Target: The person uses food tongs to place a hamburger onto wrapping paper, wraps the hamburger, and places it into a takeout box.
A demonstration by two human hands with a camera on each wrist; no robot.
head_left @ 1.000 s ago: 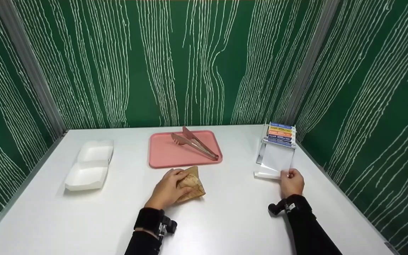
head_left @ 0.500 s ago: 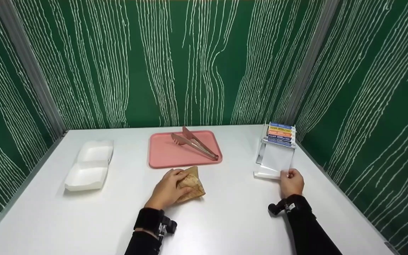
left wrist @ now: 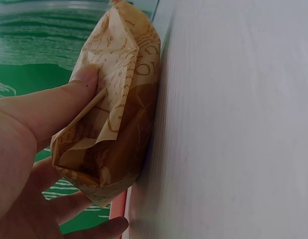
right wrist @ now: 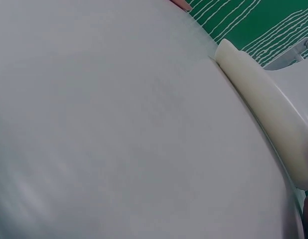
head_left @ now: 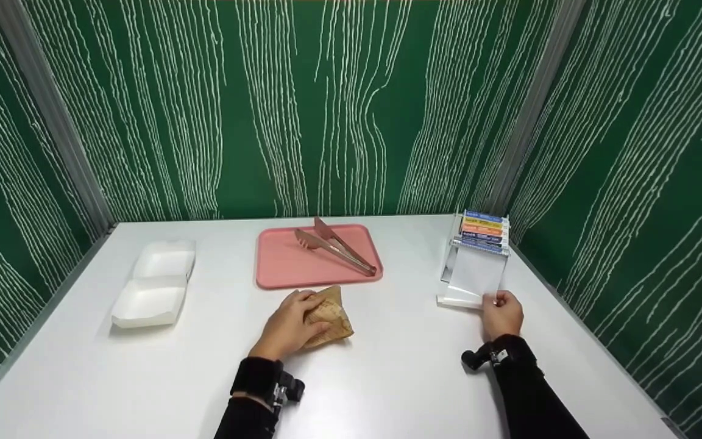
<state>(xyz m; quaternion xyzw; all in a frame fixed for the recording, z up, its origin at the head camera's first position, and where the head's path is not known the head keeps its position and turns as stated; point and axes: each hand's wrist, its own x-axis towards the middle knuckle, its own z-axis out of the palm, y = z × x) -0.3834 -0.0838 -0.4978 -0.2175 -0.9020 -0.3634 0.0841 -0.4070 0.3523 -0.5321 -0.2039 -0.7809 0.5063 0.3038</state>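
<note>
In the head view my left hand [head_left: 290, 326] holds a small parcel in printed brown wrapping paper [head_left: 329, 317], set on the table in front of the tray. The left wrist view shows the thumb across a folded flap of the wrapping paper [left wrist: 119, 99], fingers along the far side; what the paper contains is hidden. On the right, my right hand [head_left: 502, 316] pinches the lower right corner of a white sheet [head_left: 476, 274] that hangs from a rack of coloured label strips [head_left: 484, 228]. Its lower edge curls into a roll [right wrist: 263, 104] in the right wrist view.
A pink tray [head_left: 278, 268] lies at the back middle, with tongs [head_left: 345, 251] resting on it. To the left stands an opened white takeaway box [head_left: 150, 299] with two halves. Green walls with white lines enclose the white table [head_left: 387, 378].
</note>
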